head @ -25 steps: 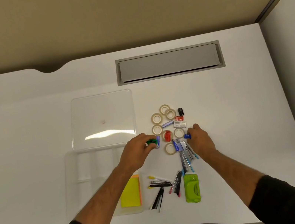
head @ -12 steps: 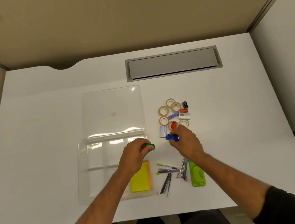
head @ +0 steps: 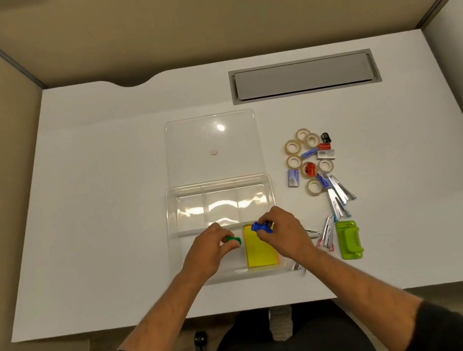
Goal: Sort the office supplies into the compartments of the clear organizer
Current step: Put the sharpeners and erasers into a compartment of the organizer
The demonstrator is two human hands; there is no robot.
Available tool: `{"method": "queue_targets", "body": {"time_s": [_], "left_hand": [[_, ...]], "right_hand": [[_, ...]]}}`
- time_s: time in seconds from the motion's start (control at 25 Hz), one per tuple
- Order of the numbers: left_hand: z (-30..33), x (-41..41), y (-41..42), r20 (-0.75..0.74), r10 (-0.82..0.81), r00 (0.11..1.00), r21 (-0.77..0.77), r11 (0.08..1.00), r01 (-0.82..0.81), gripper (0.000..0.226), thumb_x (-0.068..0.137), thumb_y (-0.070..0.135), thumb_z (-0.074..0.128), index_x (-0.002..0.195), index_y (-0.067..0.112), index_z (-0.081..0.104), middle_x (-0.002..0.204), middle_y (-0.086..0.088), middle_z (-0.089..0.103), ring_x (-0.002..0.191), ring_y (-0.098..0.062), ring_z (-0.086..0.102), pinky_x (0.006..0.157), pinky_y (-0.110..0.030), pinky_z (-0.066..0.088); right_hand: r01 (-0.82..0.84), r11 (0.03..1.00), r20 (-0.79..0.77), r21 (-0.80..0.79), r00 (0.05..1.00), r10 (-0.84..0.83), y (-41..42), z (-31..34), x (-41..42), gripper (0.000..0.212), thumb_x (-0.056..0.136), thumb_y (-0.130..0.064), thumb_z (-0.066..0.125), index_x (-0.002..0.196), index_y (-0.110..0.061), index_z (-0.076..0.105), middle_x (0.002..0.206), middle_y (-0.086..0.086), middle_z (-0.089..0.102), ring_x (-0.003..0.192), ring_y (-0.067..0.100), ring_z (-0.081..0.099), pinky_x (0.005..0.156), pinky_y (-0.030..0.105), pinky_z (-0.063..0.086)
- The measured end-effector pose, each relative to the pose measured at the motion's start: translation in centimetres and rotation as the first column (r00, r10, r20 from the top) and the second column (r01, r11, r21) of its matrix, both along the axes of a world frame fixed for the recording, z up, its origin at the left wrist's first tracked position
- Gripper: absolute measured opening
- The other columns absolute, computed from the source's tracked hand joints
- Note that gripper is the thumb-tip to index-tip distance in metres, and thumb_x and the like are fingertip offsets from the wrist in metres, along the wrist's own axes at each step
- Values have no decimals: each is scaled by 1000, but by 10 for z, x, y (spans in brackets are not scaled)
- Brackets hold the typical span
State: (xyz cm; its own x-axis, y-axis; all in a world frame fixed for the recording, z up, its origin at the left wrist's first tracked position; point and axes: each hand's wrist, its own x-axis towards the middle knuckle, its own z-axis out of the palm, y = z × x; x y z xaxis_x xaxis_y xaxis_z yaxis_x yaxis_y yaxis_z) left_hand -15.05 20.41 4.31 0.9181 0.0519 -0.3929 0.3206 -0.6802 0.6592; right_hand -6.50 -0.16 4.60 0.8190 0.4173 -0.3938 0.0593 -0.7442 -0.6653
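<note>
Now my left hand point(head: 206, 251) pinches a small green item point(head: 234, 239), my right hand point(head: 284, 232) a blue one point(head: 261, 227), both over the clear organizer point(head: 269, 187)'s near compartments, directly below.

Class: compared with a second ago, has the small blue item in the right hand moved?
Yes. The small blue item left the tape-roll cluster, now over the clear organizer.
</note>
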Motion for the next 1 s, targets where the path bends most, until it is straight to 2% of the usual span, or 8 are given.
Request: {"method": "queue_targets", "body": {"time_s": [0.2, 0.4, 0.56, 0.68, 0.76, 0.8, 0.88, 1.0], "left_hand": [[-24, -23, 6, -107, -169, 980, 160, 970, 185, 35, 91, 45, 63, 114, 19, 68, 101, 2, 58, 89, -15, 56, 76, -34, 49], [-39, -24, 1, -163, -284, 945, 360, 874, 325, 33, 97, 41, 54, 115, 16, 65, 106, -2, 59, 92, -17, 56, 69, -27, 44], [-51, -25, -1, -171, -387, 906, 503, 756, 419, 28, 99, 31, 51, 117, 12, 62, 114, -6, 61, 103, -21, 55, 79, -31, 46], [-57, -23, 1, -189, -419, 888, 536, 714, 450, 28, 99, 26, 52, 120, 10, 61, 119, -8, 61, 108, -23, 53, 85, -33, 46], [-54, -20, 1, -158, -399, 903, 506, 753, 421, 31, 98, 28, 52, 124, 13, 59, 123, -7, 60, 110, -22, 52, 86, -32, 46], [-51, -20, 2, -111, -359, 927, 455, 810, 369, 34, 98, 31, 53, 128, 16, 57, 126, -4, 59, 112, -21, 52, 87, -31, 46], [-43, -21, 4, -4, -226, 974, 277, 936, 218, 47, 94, 38, 59, 138, 24, 50, 130, 2, 58, 115, -17, 54, 90, -30, 47], [-30, -22, 8, 107, -125, 986, 74, 990, 118, 51, 89, 46, 65, 137, 33, 51, 121, 11, 63, 106, -8, 58, 88, -20, 45]], "right_hand": [[-15, 1000, -9, 17, 1000, 15, 15, -9, -25, 21, 81, -25, 71, 100, -18, 69, 92, -2, 56, 83, 15, 55, 72, 25, 42], [-37, 999, -26, -19, 999, 36, 18, -10, -39, 22, 83, -27, 69, 104, -19, 68, 97, -4, 56, 86, 13, 54, 74, 26, 43], [-59, 997, -31, -42, 998, 58, 20, -8, -45, 21, 84, -26, 68, 104, -18, 68, 98, -3, 57, 84, 13, 53, 74, 28, 44], [-61, 996, -35, -59, 998, 59, 20, -6, -46, 22, 84, -27, 68, 105, -18, 68, 99, -2, 58, 85, 15, 54, 76, 31, 47], [-57, 996, -36, -65, 998, 55, 21, -6, -44, 23, 84, -27, 68, 105, -18, 68, 99, -2, 58, 85, 15, 55, 76, 31, 47], [-56, 996, -38, -64, 998, 53, 22, -6, -43, 23, 84, -27, 68, 105, -18, 69, 99, -2, 58, 85, 15, 55, 76, 31, 47], [-53, 997, -43, -62, 998, 51, 26, -7, -42, 22, 83, -27, 69, 104, -18, 68, 98, -2, 58, 86, 15, 54, 76, 30, 47], [-68, 996, -49, -59, 997, 66, 35, -9, -40, 21, 83, -27, 70, 102, -19, 68, 98, -4, 57, 85, 14, 53, 74, 26, 44]]}}
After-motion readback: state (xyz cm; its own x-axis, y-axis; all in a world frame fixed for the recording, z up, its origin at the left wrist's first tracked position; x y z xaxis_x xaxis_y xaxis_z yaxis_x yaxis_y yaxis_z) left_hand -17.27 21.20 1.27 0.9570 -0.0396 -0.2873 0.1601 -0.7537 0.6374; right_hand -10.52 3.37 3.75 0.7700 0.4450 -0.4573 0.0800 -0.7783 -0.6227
